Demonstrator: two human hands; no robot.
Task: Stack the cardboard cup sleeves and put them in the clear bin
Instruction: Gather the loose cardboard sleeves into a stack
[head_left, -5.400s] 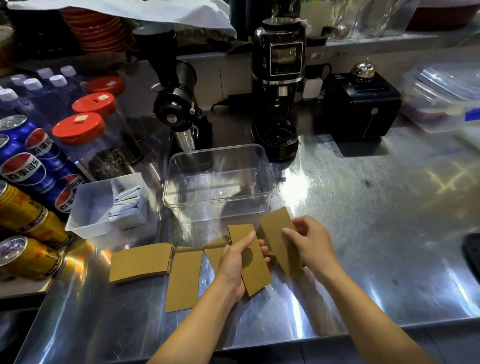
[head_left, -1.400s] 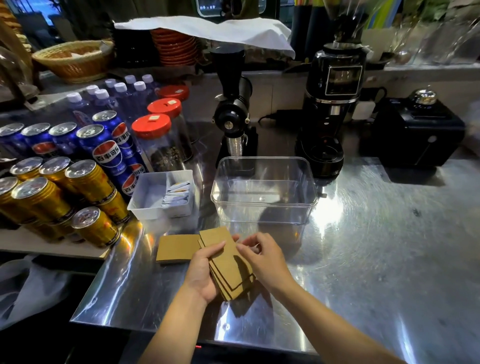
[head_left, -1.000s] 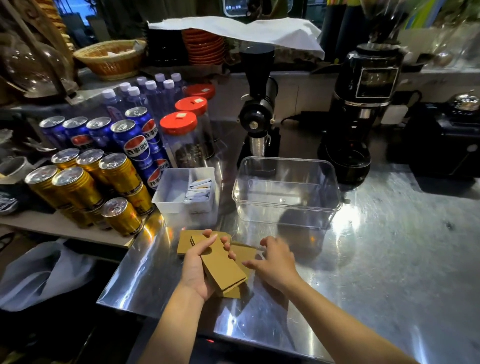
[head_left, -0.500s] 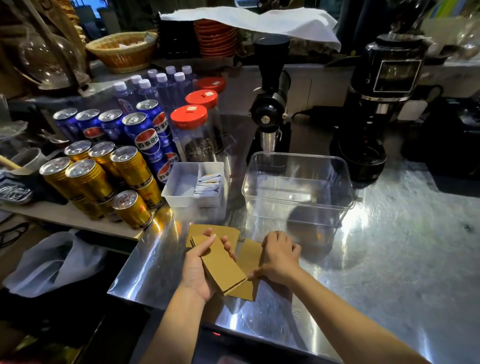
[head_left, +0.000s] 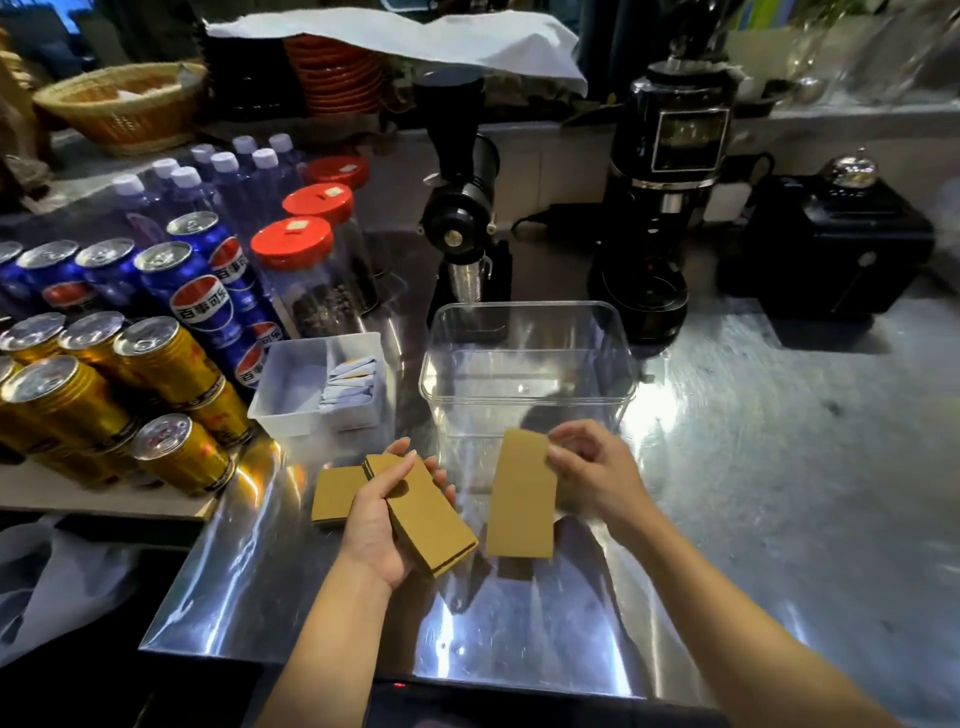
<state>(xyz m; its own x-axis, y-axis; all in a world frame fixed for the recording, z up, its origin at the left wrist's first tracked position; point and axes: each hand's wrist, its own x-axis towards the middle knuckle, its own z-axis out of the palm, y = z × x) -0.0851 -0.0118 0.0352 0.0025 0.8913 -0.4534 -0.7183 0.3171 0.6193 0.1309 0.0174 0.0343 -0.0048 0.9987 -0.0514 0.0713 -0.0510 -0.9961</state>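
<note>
My left hand (head_left: 376, 525) grips a small stack of brown cardboard cup sleeves (head_left: 428, 514) above the steel counter. My right hand (head_left: 597, 470) pinches the top corner of a single sleeve (head_left: 522, 496), which hangs just right of the stack, lifted off the counter. One more sleeve (head_left: 335, 493) lies flat on the counter to the left, partly hidden by my left hand. The clear bin (head_left: 527, 371) stands just behind both hands with nothing in it.
A white tray with sachets (head_left: 322, 384) sits left of the bin. Gold and blue cans (head_left: 171, 358), bottles and red-lidded jars (head_left: 301, 270) crowd the left. Two black grinders (head_left: 462, 208) and a black box (head_left: 826, 244) stand behind. The counter edge (head_left: 395, 670) is near me.
My right hand has lifted one sleeve off the counter and holds it up beside the stack. The left hand still holds the stack. The view shifted slightly.
</note>
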